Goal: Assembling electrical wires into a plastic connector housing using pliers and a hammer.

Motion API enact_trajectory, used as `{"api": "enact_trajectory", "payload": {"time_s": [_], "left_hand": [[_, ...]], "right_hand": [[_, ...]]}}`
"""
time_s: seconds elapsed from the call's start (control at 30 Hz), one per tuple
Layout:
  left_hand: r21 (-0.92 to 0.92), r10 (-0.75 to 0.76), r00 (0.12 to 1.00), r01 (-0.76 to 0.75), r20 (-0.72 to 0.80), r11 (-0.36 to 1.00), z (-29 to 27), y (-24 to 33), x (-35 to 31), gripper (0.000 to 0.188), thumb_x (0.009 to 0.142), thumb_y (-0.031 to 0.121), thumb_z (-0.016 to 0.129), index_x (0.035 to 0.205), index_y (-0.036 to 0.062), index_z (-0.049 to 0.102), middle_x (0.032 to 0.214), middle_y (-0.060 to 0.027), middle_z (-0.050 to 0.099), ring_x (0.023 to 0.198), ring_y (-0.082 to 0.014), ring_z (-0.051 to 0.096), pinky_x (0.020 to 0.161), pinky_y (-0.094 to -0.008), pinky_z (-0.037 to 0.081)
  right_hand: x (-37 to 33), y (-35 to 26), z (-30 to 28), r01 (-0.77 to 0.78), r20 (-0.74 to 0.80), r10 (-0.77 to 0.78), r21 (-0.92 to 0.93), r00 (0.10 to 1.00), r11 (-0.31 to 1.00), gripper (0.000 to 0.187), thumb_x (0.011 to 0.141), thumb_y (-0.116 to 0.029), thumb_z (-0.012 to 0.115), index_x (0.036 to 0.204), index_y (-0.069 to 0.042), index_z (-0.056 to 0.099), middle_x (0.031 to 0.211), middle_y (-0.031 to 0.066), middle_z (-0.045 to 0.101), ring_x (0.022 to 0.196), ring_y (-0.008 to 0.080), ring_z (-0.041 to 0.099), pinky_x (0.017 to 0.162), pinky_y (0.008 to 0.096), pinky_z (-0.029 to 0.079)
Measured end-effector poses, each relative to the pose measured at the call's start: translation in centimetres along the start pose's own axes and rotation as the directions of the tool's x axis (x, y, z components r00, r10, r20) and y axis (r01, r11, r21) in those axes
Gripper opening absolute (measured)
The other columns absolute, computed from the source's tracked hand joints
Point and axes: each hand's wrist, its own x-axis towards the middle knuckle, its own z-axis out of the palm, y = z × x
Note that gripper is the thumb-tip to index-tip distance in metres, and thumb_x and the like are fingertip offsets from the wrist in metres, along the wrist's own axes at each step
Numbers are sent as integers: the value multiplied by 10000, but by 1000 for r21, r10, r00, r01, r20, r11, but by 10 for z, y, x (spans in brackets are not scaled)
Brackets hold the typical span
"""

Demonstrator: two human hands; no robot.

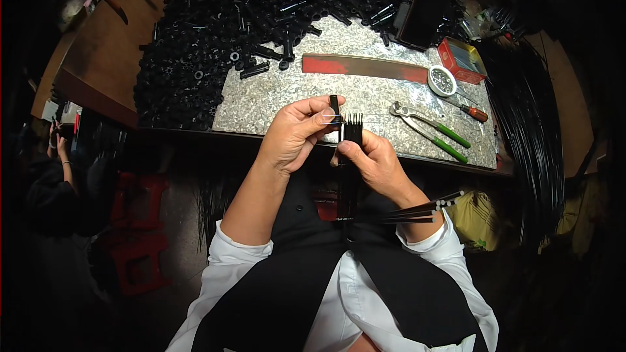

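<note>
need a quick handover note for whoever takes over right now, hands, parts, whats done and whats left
Left hand: pinching a small black cap between thumb and fingers, above the bundle.
Right hand: gripping an upright bundle of thin black rods, tips fanned at the top.
More black rods lie across the lap by the right forearm.
On the bench: big pile of black plastic parts, green-handled pliers, a white dish of small metal pieces, a red-ended flat bar.
Done: rods gathered. Left: the cap is not yet on the rod tips.
</note>
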Motion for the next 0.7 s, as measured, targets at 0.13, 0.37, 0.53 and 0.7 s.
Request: {"api": "enact_trajectory", "payload": {"time_s": [0.13,0.37,0.53,0.7], "left_hand": [[-8,54,998,-54,-33,999,3,-1,-1,237,880,73,614,1090,-36,597,1087,-119,631,911,-156,628,835,-286,514],[173,101,994,-108,50,979,10,4,-13,263,852,-7,624,1109,-43,578,1056,-118,635,934,-156,625,864,-288,510],[315,175,983,-152,-47,937,21,0,-17,294,852,-10,634,1135,-53,567,1000,-97,641,901,-125,623,817,-242,512],[235,163,986,-149,-41,961,22,-3,-18,277,859,-6,626,1126,-59,572,993,-96,646,897,-126,623,812,-240,508]], "right_hand": [[0,2,2,2,-28,-2,27,1000,1000,208,945,-190,557,924,9,610,745,28,643,698,83,581,655,242,470],[0,-3,0,-10,-28,11,17,1000,1000,192,946,-178,559,939,7,608,773,26,647,725,79,587,683,237,471],[-2,-2,2,58,-51,-60,-37,997,998,206,918,-188,602,955,14,622,727,35,634,686,81,558,629,254,468],[-5,-13,2,74,-38,-80,-128,996,989,155,912,-134,604,894,19,618,754,9,626,712,64,555,633,234,458]]}}
